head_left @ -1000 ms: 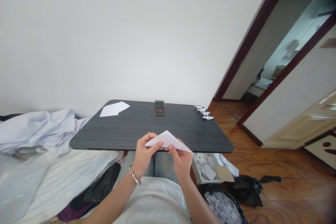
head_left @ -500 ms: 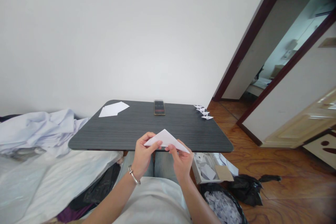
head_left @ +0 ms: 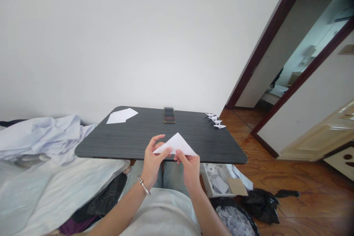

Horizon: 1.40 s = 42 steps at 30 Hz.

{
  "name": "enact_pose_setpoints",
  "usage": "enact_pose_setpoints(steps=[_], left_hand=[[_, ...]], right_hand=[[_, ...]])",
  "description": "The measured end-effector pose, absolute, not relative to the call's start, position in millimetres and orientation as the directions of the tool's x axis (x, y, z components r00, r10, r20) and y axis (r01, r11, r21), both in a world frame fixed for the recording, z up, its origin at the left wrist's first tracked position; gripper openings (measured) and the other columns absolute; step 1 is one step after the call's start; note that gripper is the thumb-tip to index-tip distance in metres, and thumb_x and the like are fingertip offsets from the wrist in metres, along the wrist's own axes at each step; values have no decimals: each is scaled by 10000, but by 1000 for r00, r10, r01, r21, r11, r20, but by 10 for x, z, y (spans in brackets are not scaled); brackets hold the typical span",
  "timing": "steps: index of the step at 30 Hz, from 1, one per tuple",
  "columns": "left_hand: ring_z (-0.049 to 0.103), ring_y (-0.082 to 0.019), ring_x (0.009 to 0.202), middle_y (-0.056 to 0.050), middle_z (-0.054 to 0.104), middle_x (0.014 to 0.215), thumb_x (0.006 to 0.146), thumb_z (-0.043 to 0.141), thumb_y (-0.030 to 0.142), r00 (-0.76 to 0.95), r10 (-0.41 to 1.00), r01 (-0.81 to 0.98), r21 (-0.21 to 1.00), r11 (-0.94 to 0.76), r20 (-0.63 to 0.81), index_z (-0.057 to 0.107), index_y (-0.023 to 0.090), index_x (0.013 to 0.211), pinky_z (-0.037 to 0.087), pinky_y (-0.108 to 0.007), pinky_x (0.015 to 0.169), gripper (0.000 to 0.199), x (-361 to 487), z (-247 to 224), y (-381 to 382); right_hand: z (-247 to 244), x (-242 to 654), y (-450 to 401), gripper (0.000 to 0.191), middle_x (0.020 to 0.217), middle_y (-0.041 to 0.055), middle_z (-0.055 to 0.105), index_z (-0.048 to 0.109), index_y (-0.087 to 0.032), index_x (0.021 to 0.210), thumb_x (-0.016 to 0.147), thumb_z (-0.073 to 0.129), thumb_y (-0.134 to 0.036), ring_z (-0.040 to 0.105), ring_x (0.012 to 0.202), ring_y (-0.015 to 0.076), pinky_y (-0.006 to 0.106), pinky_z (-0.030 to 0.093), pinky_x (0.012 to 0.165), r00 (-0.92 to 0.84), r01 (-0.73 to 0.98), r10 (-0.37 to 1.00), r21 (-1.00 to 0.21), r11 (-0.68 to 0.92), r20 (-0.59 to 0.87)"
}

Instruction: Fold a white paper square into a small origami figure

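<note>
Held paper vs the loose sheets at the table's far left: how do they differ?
Shape: the held paper shows a triangle, peak up; the loose sheets overlap, lying flat.
Support: the held paper is pinched by the left hand and right hand; the loose sheets rest on the table.
Shared: both are white.

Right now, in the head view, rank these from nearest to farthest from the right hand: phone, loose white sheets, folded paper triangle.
1. Folded paper triangle: held in the right hand.
2. Phone: near the middle of the dark table's far edge.
3. Loose white sheets: at the far left.
</note>
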<state>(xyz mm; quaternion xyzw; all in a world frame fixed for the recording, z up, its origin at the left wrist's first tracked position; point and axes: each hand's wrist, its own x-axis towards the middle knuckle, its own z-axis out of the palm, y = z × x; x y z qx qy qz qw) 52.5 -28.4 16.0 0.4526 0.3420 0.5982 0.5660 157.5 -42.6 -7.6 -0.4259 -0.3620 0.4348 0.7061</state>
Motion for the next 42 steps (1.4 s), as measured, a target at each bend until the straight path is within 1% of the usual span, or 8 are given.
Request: enact_pose_setpoints(steps=[3,6,9,15,21,28,36,42], left_hand=[[551,-98,552,27,589,667,609,688,193,102,988,-383,921,-72,120,463,168,1034,454,-203,545,482,560,121,-282],[546,-95,537,0,602,714,613,683,187,157,979,-406,912,-57,131,451,149,995,464,-213,521,449,603,68,-273],[535,-82,524,6,596,703,608,685,169,146,980,-387,919,-70,136,450,142,971,455,-192,496,433,626,40,-260],[568,-94,553,21,607,680,566,705,159,94,986,-366,926,-91,134,464,154,964,449,-178,511,465,610,38,-246],[586,-108,540,25,618,599,598,688,181,95,992,-344,938,-43,81,428,158,1037,458,-215,568,510,544,19,-226],[569,-94,541,66,566,557,611,668,189,18,990,-334,934,-126,140,459,158,1030,443,-215,603,469,399,61,-173],[553,-94,550,47,588,564,636,656,181,-12,984,-322,931,-171,176,469,144,1032,430,-219,617,439,314,50,-147],[560,-104,550,43,593,561,645,654,216,-7,987,-340,928,-153,160,469,151,1059,449,-244,624,458,297,77,-160]], right_hand=[[-96,1556,-409,155,471,-6,568,613,-112,593,650,650,-251,483,430,100,200,359,389,348,-367,931,-899,241,108],[-121,1548,-397,167,458,-16,550,601,-114,556,659,645,-238,471,427,88,188,351,382,324,-431,940,-869,244,103],[-139,1552,-389,172,452,-20,545,601,-115,541,661,646,-229,469,424,84,177,343,368,300,-465,948,-852,240,103],[-128,1568,-381,158,453,-18,547,608,-108,559,640,660,-233,445,399,78,183,348,356,310,-457,947,-862,221,79],[-101,1605,-374,156,452,-22,546,599,-114,569,619,675,-241,450,396,80,192,353,359,347,-439,936,-870,224,65],[-149,1666,-336,173,465,-20,553,604,-115,586,611,684,-267,472,409,88,203,365,373,362,-421,931,-884,206,44],[-141,1695,-325,171,467,-20,550,607,-113,602,606,693,-260,470,417,86,201,361,375,374,-444,927,-870,215,38],[-143,1704,-324,196,460,-14,540,608,-108,596,591,700,-281,463,408,91,209,356,368,379,-454,925,-867,205,20]])
